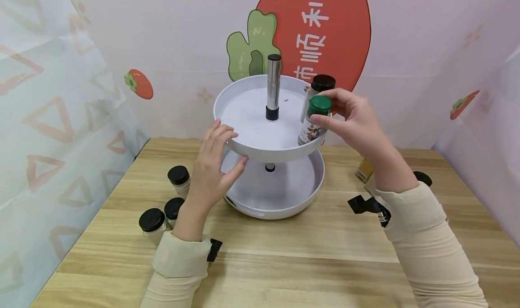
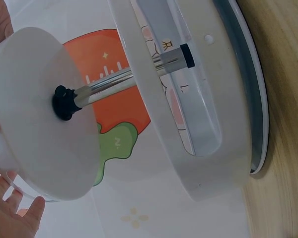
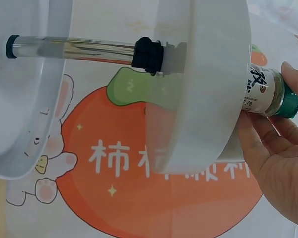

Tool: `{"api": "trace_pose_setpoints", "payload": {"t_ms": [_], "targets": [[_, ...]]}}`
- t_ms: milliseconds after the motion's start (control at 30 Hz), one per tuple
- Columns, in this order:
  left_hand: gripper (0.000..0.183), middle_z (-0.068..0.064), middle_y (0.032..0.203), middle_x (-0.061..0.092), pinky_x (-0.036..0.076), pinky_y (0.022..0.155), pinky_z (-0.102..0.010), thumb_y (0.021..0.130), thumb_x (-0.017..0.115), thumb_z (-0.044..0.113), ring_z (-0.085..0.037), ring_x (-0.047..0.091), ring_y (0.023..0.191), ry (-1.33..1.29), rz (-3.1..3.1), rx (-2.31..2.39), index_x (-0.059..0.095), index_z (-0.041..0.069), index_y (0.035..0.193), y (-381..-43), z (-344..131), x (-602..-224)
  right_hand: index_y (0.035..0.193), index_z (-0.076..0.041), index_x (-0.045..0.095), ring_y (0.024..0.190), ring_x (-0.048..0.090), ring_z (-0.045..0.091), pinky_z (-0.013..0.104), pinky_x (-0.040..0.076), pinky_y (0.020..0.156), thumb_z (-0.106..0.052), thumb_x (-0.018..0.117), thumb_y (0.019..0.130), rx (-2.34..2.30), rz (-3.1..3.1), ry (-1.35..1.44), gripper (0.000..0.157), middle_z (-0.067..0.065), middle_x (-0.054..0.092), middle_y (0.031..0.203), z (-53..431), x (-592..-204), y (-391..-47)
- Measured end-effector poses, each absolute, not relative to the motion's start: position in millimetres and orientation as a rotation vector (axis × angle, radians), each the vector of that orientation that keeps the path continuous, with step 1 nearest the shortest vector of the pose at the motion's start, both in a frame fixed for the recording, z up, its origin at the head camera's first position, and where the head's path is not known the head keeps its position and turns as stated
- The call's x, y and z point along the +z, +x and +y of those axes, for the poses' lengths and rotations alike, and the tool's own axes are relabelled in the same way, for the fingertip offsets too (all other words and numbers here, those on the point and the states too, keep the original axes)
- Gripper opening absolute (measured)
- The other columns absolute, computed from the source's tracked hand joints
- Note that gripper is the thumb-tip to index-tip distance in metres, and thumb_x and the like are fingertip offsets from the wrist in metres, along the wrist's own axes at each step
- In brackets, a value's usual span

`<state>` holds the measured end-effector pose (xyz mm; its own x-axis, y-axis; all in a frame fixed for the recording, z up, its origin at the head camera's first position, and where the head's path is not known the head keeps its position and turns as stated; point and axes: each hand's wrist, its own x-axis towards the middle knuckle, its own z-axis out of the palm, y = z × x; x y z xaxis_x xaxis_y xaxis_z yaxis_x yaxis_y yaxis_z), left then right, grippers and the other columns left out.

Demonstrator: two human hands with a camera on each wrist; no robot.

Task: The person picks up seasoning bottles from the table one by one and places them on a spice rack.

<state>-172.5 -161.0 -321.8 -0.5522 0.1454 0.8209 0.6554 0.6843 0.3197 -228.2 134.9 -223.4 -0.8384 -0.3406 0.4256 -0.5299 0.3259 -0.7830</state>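
Observation:
A white two-tier round rack [image 1: 260, 154] with a chrome post stands on the table. My right hand [image 1: 352, 114] pinches a small spice jar [image 1: 310, 129] with a green cap, fingers and thumb about its top. The jar stands upright inside the right rim of the upper tier, its lower part hidden behind the rim in the right wrist view. A taller jar with a black lid [image 1: 323, 82] is just behind it. On the left my left hand [image 1: 211, 172] holds the upper tier's rim, fingertips over the edge and thumb lower down.
Three black-lidded jars [image 1: 152, 220] stand on the wooden table [image 1: 292, 272] left of the rack, partly behind the left forearm. At the right are a small yellow box [image 1: 364, 170] and a black lid [image 1: 422, 178], partly hidden by the right arm. A printed cloth hangs behind.

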Motion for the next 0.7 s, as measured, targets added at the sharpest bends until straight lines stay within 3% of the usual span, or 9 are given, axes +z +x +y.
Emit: {"api": "trace_pose_setpoints", "payload": {"t_ms": [700], "targets": [[0.049, -0.014, 0.133, 0.055, 0.026, 0.127, -0.039, 0.084, 0.075, 0.018, -0.038, 0.037, 0.144, -0.610, -2.087, -0.786, 0.055, 0.003, 0.125, -172.8, -160.8, -321.8, 0.128, -0.002, 0.059, 0.103, 0.061, 0.012, 0.010, 0.051, 0.092, -0.010, 0.072, 0.090, 1.533, -2.407, 0.811, 0.041, -0.007, 0.061, 0.106, 133.5, -228.4, -227.2]]}}
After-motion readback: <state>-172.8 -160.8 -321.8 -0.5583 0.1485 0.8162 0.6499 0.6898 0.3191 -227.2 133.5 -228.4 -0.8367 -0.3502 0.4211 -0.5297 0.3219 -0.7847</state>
